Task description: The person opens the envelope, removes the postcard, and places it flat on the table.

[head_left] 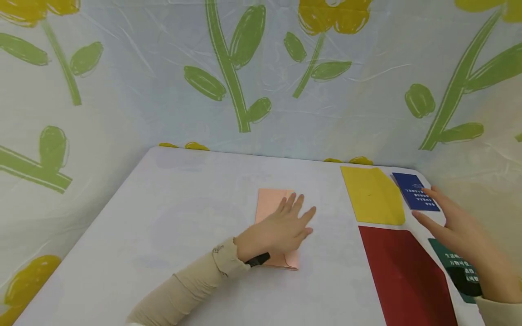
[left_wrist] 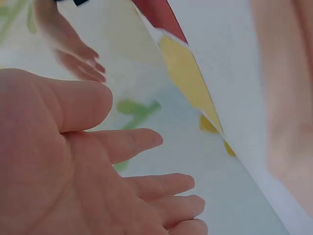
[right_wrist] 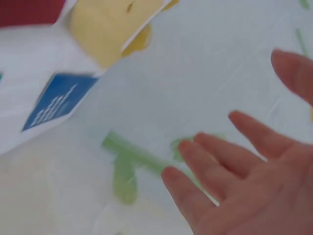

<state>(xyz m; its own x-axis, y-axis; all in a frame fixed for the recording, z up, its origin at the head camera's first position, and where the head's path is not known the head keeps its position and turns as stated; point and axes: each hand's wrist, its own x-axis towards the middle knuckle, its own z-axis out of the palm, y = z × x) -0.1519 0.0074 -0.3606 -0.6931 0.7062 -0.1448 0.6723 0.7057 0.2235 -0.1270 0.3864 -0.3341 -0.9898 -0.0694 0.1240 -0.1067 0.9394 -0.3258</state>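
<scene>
A pink envelope (head_left: 274, 201) lies at the middle of the white table, partly covered by my left hand (head_left: 281, 231). The fingers of that hand are spread and hold nothing; whether the palm touches the paper cannot be told. In the left wrist view a blurred pinkish surface (left_wrist: 286, 88) fills the right side. On the right, my right hand (head_left: 469, 231) hangs near a dark blue card (head_left: 416, 192) with white print, its fingers apart and nothing between them. Below that hand, a dark green card (head_left: 442, 251) with white print is partly hidden by the wrist.
Left of the cards lie a yellow envelope (head_left: 373, 194) and, nearer, a dark red envelope (head_left: 408, 276). The white table (head_left: 183, 217) ends at a flower-printed sheet (head_left: 163, 90) that hangs behind it and along both sides.
</scene>
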